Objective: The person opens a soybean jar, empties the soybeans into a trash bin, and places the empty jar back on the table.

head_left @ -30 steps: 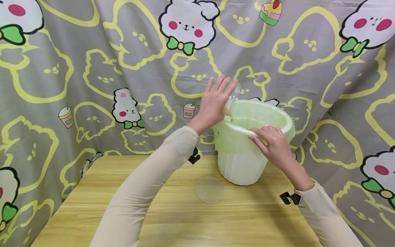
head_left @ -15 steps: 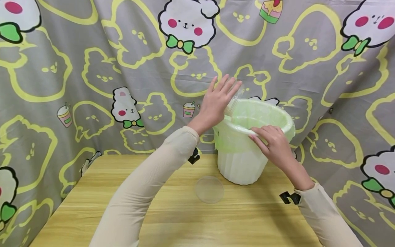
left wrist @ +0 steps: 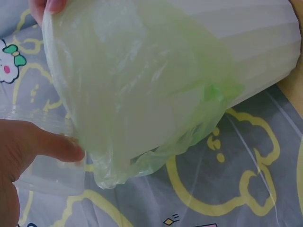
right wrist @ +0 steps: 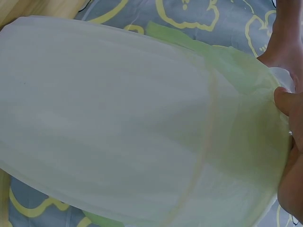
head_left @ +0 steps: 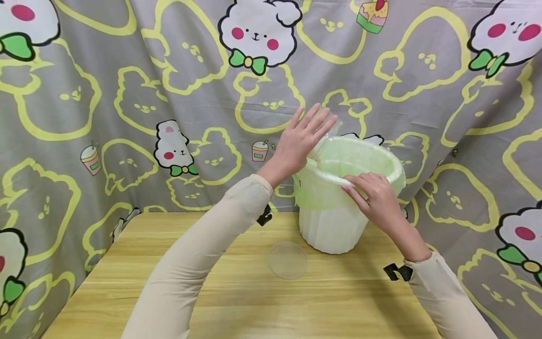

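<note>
A white ribbed trash bin (head_left: 332, 230) stands on the table, lined with a pale green bag (head_left: 318, 195) folded over its rim. My left hand (head_left: 294, 146) holds a clear plastic tub (head_left: 329, 137) tipped over the bin's left rim. In the left wrist view the thumb lies along the side of the tub (left wrist: 52, 177); what the tub contains is hard to make out. On the near right of the rim my right hand (head_left: 377, 200) grips the bin through the bag, fingers over the edge and thumb outside.
A round clear lid (head_left: 288, 260) lies flat on the wooden table (head_left: 237, 296), in front of the bin. Behind and to both sides hangs a grey patterned curtain (head_left: 178, 108), close to the bin's back.
My left hand has turned a little to the right, tipping the tub further over the bin. The right hand, bin and lid stay where they were.
</note>
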Motion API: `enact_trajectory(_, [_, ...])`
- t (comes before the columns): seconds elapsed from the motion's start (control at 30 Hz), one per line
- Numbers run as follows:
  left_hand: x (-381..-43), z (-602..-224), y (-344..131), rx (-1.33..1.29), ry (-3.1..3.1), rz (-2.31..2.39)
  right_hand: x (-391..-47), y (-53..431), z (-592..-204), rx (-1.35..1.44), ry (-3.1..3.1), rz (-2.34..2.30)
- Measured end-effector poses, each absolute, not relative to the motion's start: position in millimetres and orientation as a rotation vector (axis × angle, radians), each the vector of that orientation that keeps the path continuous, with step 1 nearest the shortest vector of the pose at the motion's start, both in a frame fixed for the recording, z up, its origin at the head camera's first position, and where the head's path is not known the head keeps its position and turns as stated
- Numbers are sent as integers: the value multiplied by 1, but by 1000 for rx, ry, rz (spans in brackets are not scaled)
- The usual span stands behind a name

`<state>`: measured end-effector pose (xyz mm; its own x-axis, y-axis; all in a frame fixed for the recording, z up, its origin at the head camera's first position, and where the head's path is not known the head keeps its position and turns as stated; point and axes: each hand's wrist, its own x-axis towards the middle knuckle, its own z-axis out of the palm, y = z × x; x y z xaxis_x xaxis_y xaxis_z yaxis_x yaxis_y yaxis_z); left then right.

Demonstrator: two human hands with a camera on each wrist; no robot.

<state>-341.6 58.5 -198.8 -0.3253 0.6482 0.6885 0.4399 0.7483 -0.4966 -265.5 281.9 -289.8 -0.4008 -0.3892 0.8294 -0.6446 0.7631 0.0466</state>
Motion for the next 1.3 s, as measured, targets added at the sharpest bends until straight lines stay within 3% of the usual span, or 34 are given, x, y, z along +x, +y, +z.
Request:
enact_trajectory(0.33, [-342,-202,59,-856,-1929,281,-265,282,-291,773,-2060,347])
enact_trajectory(0.6, [-342,-198,56,-711,-1975,137,-264,282,-291,772,-2048,354])
enact_trajectory(1.3, [-342,-202,63,-799,-1969,201,-265,282,-290,770,-2052,348])
